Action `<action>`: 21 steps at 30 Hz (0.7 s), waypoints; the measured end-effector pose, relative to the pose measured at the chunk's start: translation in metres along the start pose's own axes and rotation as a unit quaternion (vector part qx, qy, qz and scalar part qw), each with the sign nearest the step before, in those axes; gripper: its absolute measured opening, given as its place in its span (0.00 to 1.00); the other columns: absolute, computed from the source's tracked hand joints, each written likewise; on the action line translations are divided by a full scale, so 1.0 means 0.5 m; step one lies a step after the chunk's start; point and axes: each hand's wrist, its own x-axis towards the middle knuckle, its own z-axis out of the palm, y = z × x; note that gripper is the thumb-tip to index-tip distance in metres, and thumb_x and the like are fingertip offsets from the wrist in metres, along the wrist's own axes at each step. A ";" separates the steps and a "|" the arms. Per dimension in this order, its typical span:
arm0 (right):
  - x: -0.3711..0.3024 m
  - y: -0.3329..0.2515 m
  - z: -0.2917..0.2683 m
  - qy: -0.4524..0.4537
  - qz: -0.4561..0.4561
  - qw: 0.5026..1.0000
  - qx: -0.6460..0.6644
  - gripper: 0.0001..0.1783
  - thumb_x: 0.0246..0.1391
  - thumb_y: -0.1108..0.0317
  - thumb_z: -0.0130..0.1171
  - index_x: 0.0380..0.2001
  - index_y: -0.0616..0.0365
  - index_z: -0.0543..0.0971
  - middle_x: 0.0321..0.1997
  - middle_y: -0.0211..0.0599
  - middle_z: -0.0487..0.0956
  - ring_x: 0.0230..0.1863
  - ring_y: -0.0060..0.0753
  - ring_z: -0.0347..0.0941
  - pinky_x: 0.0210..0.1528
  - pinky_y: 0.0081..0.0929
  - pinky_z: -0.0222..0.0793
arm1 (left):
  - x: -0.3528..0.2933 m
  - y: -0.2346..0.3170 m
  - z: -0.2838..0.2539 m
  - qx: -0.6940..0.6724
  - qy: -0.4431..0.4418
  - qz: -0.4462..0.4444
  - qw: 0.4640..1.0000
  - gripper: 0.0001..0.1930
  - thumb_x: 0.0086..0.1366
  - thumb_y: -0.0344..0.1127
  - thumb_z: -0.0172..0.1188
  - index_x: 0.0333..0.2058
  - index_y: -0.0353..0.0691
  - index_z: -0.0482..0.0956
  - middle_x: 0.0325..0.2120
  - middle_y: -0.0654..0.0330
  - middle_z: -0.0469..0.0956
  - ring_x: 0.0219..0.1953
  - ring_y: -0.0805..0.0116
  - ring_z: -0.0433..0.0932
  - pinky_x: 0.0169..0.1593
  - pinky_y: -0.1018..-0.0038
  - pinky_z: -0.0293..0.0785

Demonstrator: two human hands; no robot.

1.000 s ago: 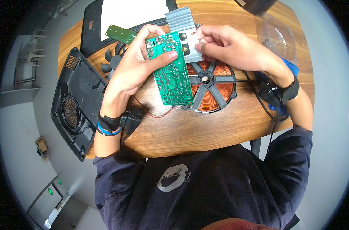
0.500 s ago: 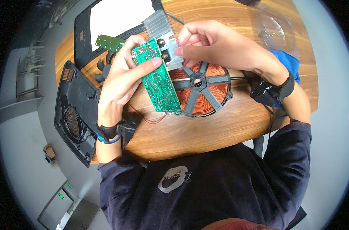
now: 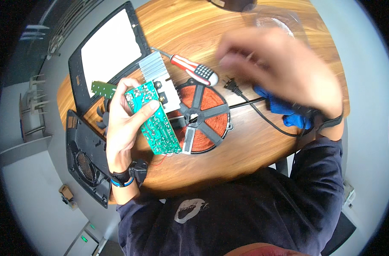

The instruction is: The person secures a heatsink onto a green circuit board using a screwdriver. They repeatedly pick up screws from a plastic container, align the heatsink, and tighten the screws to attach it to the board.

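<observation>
My left hand (image 3: pixel 122 121) grips a green circuit board (image 3: pixel 158 130), thumb on its soldered face and fingers behind. Fixed along the board's edge is a finned metal heat sink (image 3: pixel 171 91). Partly beneath them lies a round copper coil (image 3: pixel 213 102) with black spokes. My right hand (image 3: pixel 284 64) is raised over the right part of the table, near a clear plastic container (image 3: pixel 299 27). Motion smears its fingers, so whatever they hold cannot be made out. A red and white screwdriver (image 3: pixel 193 70) rests just beyond the coil.
At the left are a black plastic housing (image 3: pixel 90 166), a black-framed panel with a white face (image 3: pixel 113 40), a small green board (image 3: pixel 102 88) and a partly hidden fan (image 3: pixel 101 118). A power plug (image 3: pixel 232 85) and a blue cloth (image 3: pixel 277 102) lie at the right.
My right hand has left the heat sink and swung away to the right. In the picture, the board and left hand sit lower and further left. The screwdriver and plug now show.
</observation>
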 end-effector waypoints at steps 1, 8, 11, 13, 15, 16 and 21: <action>-0.015 0.051 -0.028 0.080 -0.075 0.992 -0.068 0.08 0.70 0.67 0.61 0.46 0.59 0.80 0.38 0.42 0.83 0.39 0.39 0.82 0.43 0.32 0.80 | 0.003 0.004 0.003 -0.002 -0.003 -0.005 1.000 0.22 0.64 0.20 0.72 0.49 0.41 0.69 0.37 0.63 0.80 0.37 0.76 0.82 0.42 0.77 0.82; -0.133 0.330 -0.131 0.004 0.149 0.967 -0.205 0.14 0.63 0.68 0.67 0.51 0.59 0.81 0.43 0.45 0.86 0.45 0.42 0.85 0.50 0.38 0.82 | 0.025 0.007 0.020 0.025 0.015 -0.047 0.998 0.24 0.63 0.19 0.71 0.52 0.41 0.69 0.38 0.63 0.79 0.39 0.75 0.82 0.42 0.77 0.82; -0.120 0.348 -0.112 0.018 0.089 0.977 -0.195 0.17 0.58 0.73 0.70 0.50 0.60 0.82 0.44 0.44 0.87 0.46 0.44 0.85 0.51 0.40 0.82 | 0.032 0.002 0.027 0.036 0.017 -0.057 0.998 0.25 0.62 0.20 0.73 0.52 0.41 0.69 0.38 0.63 0.79 0.39 0.76 0.81 0.42 0.78 0.81; -0.100 0.355 -0.090 0.006 0.085 0.982 -0.166 0.18 0.55 0.74 0.71 0.49 0.60 0.81 0.44 0.44 0.86 0.46 0.47 0.84 0.51 0.41 0.81 | 0.029 0.005 0.035 0.046 0.024 -0.068 0.996 0.25 0.61 0.19 0.73 0.52 0.41 0.69 0.39 0.63 0.79 0.39 0.76 0.80 0.42 0.78 0.81; -0.077 0.329 -0.084 -0.030 0.091 0.981 -0.167 0.19 0.53 0.75 0.72 0.48 0.61 0.81 0.43 0.44 0.85 0.47 0.49 0.83 0.53 0.41 0.80 | 0.028 0.002 0.037 0.050 0.032 -0.071 0.996 0.26 0.61 0.18 0.72 0.52 0.41 0.69 0.39 0.63 0.79 0.40 0.76 0.80 0.43 0.79 0.80; -0.070 0.320 -0.085 -0.046 0.096 0.980 -0.167 0.19 0.52 0.75 0.72 0.47 0.62 0.80 0.42 0.45 0.85 0.47 0.50 0.83 0.53 0.42 0.79 | 0.032 0.006 0.040 0.053 0.033 -0.072 0.995 0.26 0.61 0.18 0.72 0.52 0.41 0.69 0.39 0.63 0.79 0.40 0.76 0.80 0.43 0.79 0.80; -0.081 0.293 -0.083 -0.033 0.004 0.992 -0.121 0.20 0.53 0.72 0.73 0.48 0.60 0.77 0.46 0.46 0.81 0.47 0.53 0.81 0.50 0.44 0.78 | 0.037 0.003 0.032 0.069 0.026 -0.071 0.995 0.26 0.62 0.16 0.70 0.53 0.41 0.68 0.41 0.62 0.79 0.41 0.75 0.80 0.44 0.79 0.80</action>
